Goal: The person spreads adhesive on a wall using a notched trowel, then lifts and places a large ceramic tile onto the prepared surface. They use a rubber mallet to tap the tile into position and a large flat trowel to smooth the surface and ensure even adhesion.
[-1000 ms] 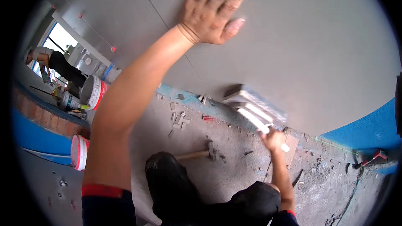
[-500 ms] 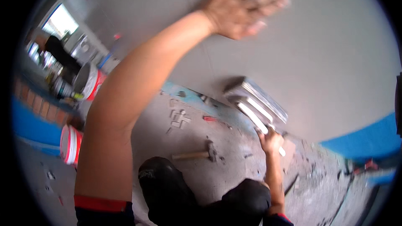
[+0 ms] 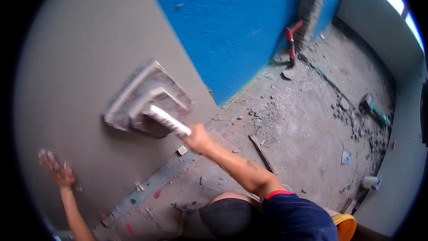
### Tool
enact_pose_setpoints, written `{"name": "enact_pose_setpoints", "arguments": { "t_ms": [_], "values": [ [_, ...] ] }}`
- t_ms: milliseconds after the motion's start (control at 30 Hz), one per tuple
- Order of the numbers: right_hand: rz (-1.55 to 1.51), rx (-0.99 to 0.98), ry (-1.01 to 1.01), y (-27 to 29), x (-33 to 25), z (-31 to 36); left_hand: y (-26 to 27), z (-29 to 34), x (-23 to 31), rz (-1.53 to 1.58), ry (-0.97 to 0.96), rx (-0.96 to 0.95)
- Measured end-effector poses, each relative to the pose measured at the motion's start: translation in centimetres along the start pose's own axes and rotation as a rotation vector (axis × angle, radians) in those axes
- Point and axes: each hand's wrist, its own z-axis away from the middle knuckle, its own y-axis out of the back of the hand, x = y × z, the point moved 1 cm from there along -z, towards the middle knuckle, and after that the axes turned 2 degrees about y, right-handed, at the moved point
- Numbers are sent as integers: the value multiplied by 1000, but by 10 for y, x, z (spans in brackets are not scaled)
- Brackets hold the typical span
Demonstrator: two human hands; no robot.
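My right hand (image 3: pixel 197 137) grips the white handle of a mortar-stained plastering float (image 3: pixel 147 102) whose flat face lies against the grey plastered wall (image 3: pixel 76 62). My left hand (image 3: pixel 55 170) rests flat on the same wall, low at the left, fingers spread and holding nothing. The float sits up and to the right of that hand, close to the edge where the grey plaster meets the blue wall (image 3: pixel 240 22).
The rough concrete floor (image 3: pixel 294 129) is strewn with mortar debris and a wooden strip (image 3: pixel 263 151). A red pipe fitting (image 3: pixel 290 40) stands at the foot of the blue wall. A green-handled tool (image 3: pixel 374 109) lies at right, a yellow bucket (image 3: pixel 345 226) by my leg.
The view has swung to the right, bringing the blue wall and corner in. My left hand was high on the wall and is now low at the left. The float stays in my right hand.
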Motion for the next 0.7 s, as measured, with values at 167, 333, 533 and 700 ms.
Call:
{"name": "enact_pose_setpoints", "arguments": {
  "t_ms": [167,333,533,700],
  "values": [
    [17,-111,271,37,-17,41,7,-11,1,-52,8,-40],
    [308,-93,217,57,-7,18,3,-8,-4,-107,-16,-39],
    [-65,-155,-149,6,26,-21,14,6,-1,-197,31,-139],
    [24,71,163,25,62,-18,43,-31,-69,-125,480,-372]
  ]
}}
